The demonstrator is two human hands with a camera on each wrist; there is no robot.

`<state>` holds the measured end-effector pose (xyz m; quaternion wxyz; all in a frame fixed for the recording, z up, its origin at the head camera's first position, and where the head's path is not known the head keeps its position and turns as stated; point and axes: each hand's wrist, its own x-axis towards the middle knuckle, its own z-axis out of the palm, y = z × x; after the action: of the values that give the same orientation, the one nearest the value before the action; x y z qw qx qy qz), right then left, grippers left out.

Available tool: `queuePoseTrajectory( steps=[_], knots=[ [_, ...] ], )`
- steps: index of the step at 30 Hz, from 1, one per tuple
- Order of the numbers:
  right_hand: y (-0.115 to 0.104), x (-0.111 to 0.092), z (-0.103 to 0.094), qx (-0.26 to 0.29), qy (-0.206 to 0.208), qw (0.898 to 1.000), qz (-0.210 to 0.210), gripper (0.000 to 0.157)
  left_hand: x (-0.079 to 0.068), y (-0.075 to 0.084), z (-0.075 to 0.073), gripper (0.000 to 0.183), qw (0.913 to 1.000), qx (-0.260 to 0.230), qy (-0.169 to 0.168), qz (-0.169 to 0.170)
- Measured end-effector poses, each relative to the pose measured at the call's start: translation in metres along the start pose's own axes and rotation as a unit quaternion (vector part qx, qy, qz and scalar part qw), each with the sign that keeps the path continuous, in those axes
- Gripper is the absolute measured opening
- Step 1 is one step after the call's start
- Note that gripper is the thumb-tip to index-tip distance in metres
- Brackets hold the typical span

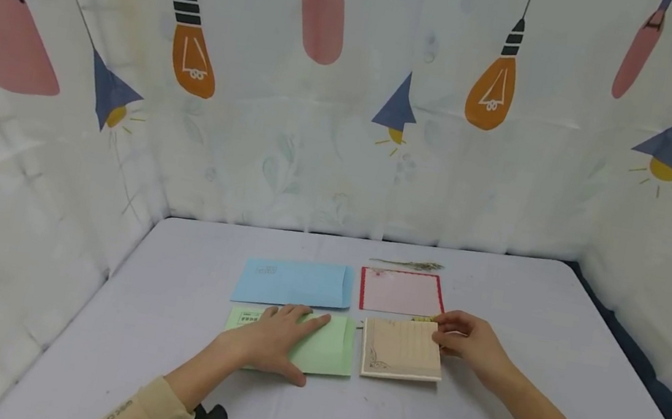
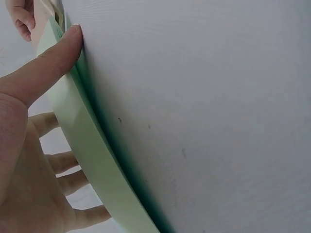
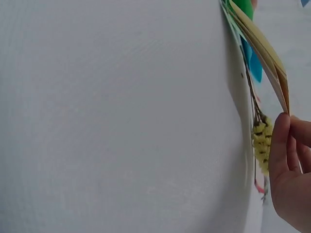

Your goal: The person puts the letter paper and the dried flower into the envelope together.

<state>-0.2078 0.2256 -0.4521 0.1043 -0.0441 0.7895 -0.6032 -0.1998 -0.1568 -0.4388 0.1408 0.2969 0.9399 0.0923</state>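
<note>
My left hand point(image 1: 274, 342) rests with fingers spread on a light green envelope point(image 1: 328, 356), its thumb at the near edge. The left wrist view shows the thumb point(image 2: 53, 60) along the envelope's edge point(image 2: 80, 126). To the right lies folded beige notepaper point(image 1: 399, 350) with ruled lines and a corner flourish. My right hand point(image 1: 473, 344) pinches its right edge between thumb and fingers, and the right wrist view shows the paper point(image 3: 269, 51) lifted and bowed. A sprig of dried yellow flowers point(image 3: 262, 141) lies behind the notepaper, mostly hidden in the head view.
Behind the green envelope lies a blue envelope point(image 1: 293, 284). A pink card with a red border point(image 1: 402, 293) sits behind the notepaper, and a dried grass sprig point(image 1: 410, 263) lies beyond it. A white cloth covers the table point(image 1: 179, 272); a printed curtain point(image 1: 330, 164) hangs behind.
</note>
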Motion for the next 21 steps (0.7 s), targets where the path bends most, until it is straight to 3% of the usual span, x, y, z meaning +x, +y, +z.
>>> queuePoseTrajectory(
  steps=[10,21],
  knots=[
    [0.005,0.009,0.011,0.058,-0.018,0.998,0.001,0.04,-0.003,0.0,0.002,0.106,1.0,0.001,0.003,0.004],
    [0.005,0.012,0.028,0.022,-0.009,1.0,0.012,0.034,-0.003,-0.001,0.003,0.106,0.9999,0.001,0.009,0.004]
  ],
)
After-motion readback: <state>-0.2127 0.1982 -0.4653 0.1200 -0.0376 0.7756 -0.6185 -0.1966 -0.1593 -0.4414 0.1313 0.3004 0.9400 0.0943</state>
